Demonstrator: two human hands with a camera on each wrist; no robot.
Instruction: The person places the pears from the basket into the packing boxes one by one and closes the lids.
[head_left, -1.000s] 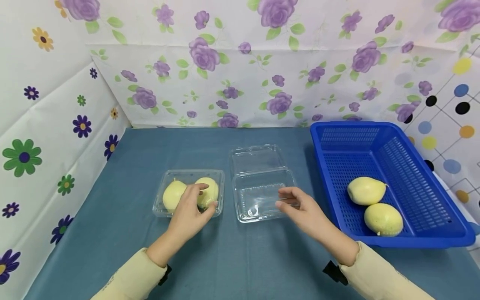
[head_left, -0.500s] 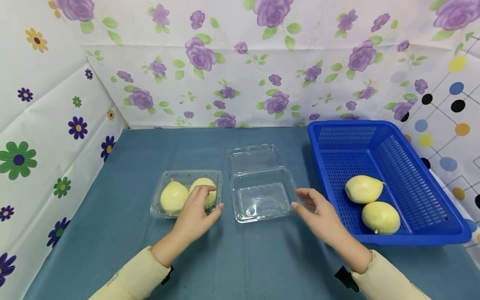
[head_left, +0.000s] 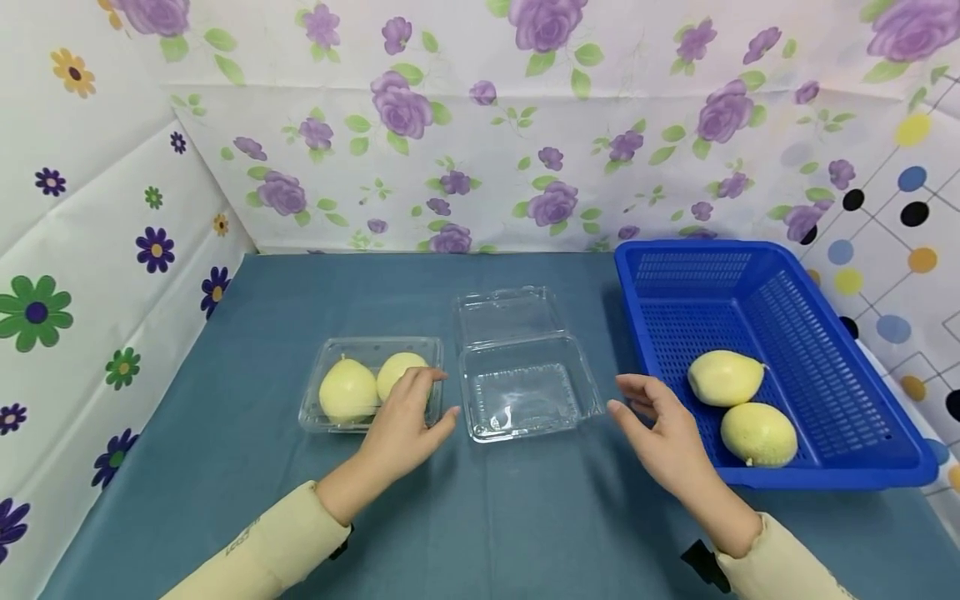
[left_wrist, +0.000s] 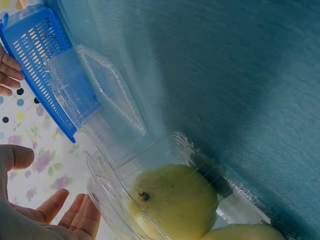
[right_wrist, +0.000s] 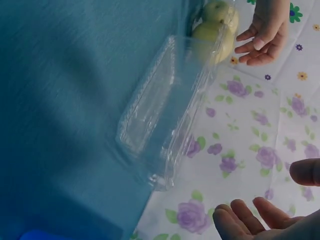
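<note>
A clear plastic clamshell box [head_left: 309, 408] at the left holds two pale yellow pears [head_left: 348, 390]. My left hand [head_left: 401, 433] hovers by its right side, fingers relaxed with the thumb apart, overlapping the box in the head view. In the left wrist view the fingers [left_wrist: 89, 217] show beside the box's edge, holding nothing. To the right stands a second clear clamshell box [head_left: 525, 387], lid folded back and no fruit inside. My right hand [head_left: 667, 433] is between that box and the blue basket, fingers loosely bent and apart, gripping nothing.
The blue plastic basket [head_left: 862, 375] stands at the right, with two more pale yellow pears [head_left: 726, 377] lying in it. A blue-grey cloth [head_left: 480, 517] covers the table. Flower-printed sheets [head_left: 480, 125] rise behind and at the left side.
My right hand has moved right, from over the fruitless box's right edge toward the basket. My left hand has shifted slightly right over the filled box. The boxes stay in place.
</note>
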